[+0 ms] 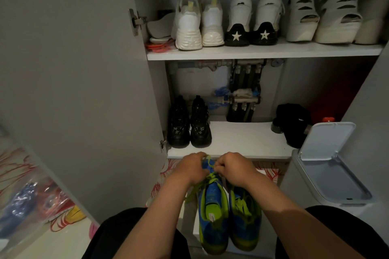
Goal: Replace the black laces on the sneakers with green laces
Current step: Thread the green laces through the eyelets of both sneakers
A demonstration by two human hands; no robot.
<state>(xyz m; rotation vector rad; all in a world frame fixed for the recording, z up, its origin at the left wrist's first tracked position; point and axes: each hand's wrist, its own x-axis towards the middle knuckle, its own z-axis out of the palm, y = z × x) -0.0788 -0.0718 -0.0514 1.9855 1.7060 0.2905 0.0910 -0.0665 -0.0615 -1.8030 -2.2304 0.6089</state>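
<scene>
At the far end of the left-hand sneaker [212, 212], the left hand [190, 167] and right hand [233, 166] are both curled, pinching the green lace [210, 177]. I'd draw both ends evenly — flat, untwisted.

Dim indoor light, shadowed lower corners, wide-angle bending at edges, soft focus

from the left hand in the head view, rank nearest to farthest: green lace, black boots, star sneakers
1. green lace: pinched at the left hand itself.
2. black boots: just beyond, at the left end of the lower shelf.
3. star sneakers: up on the top shelf, off to the right.
</scene>
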